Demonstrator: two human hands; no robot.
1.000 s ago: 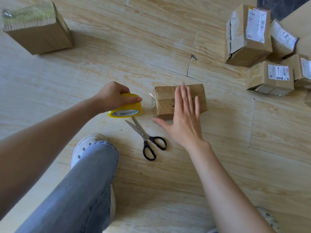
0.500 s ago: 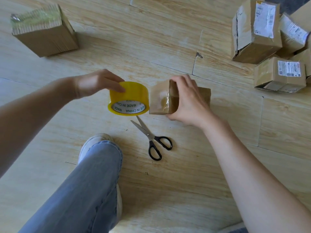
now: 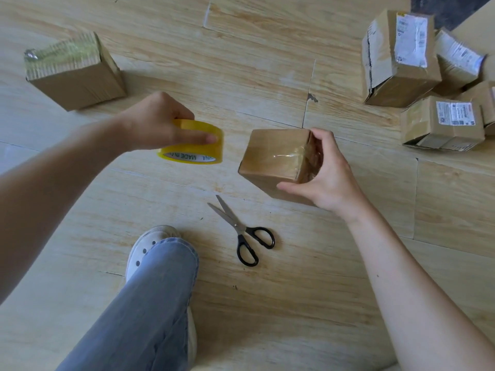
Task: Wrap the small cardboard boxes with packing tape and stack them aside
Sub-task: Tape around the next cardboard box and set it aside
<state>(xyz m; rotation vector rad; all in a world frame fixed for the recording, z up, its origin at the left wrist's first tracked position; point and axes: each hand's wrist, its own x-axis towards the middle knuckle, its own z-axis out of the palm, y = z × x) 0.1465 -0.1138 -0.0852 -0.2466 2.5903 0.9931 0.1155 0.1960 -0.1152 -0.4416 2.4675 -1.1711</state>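
Left grip (image 3: 160, 124) is clamped on the yellow tape roll (image 3: 192, 153), thumb over the outer band, sitting around 10 o'clock from the middle of the shot. Right grip (image 3: 326, 178) is curled round the small cardboard box (image 3: 270, 153) at about 1 o'clock, thumb on the near side and fingers wrapped over the far end. The box is tilted, with shiny tape across its top. Can't tell if it's touching the floor (image 3: 294, 303). Roll and box are near each other but not touching. Scissors (image 3: 242, 231) lie part open at 6 o'clock. One taped box (image 3: 77, 79) sits way out at 10 o'clock, and a pile of labelled boxes (image 3: 396, 57) is at 2 o'clock.
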